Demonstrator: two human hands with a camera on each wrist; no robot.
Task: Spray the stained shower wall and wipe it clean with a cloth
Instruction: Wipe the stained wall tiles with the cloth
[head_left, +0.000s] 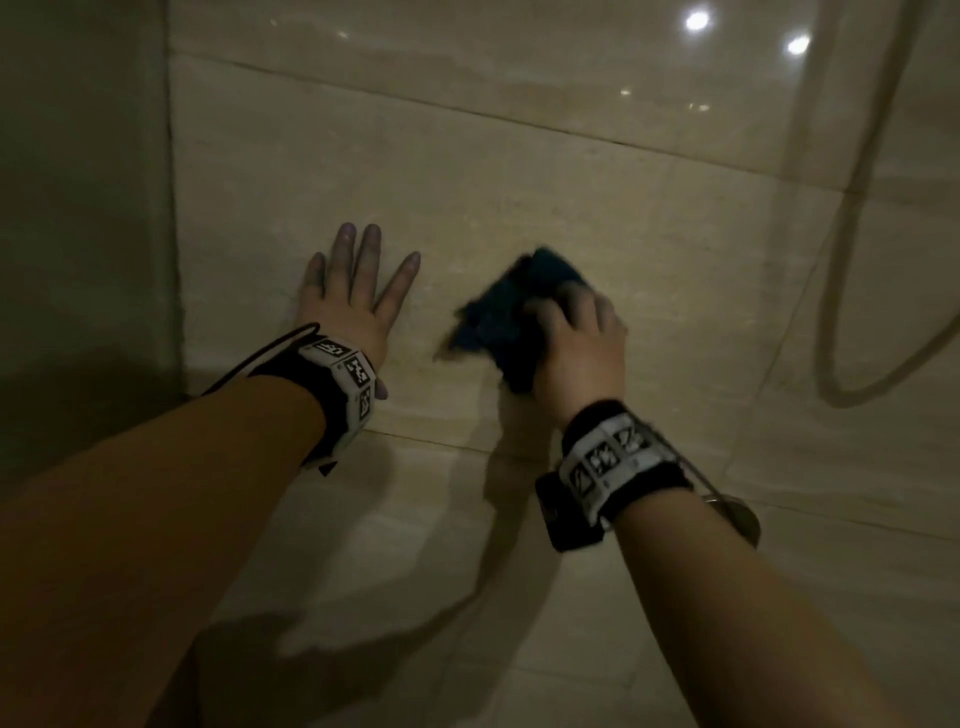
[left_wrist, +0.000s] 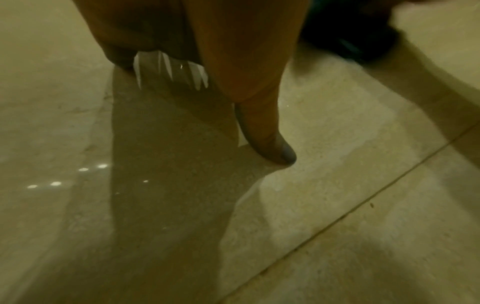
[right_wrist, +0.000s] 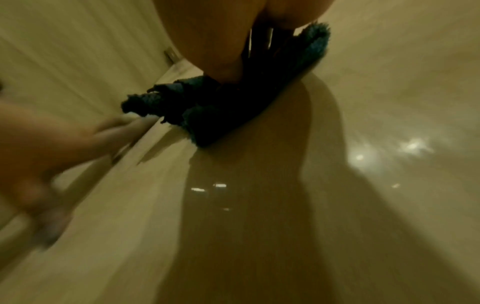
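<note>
fingers of the right hand (head_left: 579, 343) grip a dark blue fluffy cloth (head_left: 511, 317) on the shiny beige tiled wall (head_left: 519, 171); left hand (head_left: 353, 301) lies flat, open.

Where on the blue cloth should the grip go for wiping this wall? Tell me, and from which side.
Probably the bunched middle of the blue cloth, from the room side, as the right hand holds it now: loose corners stick out towards the left hand, and its back lies against the shower wall.
</note>
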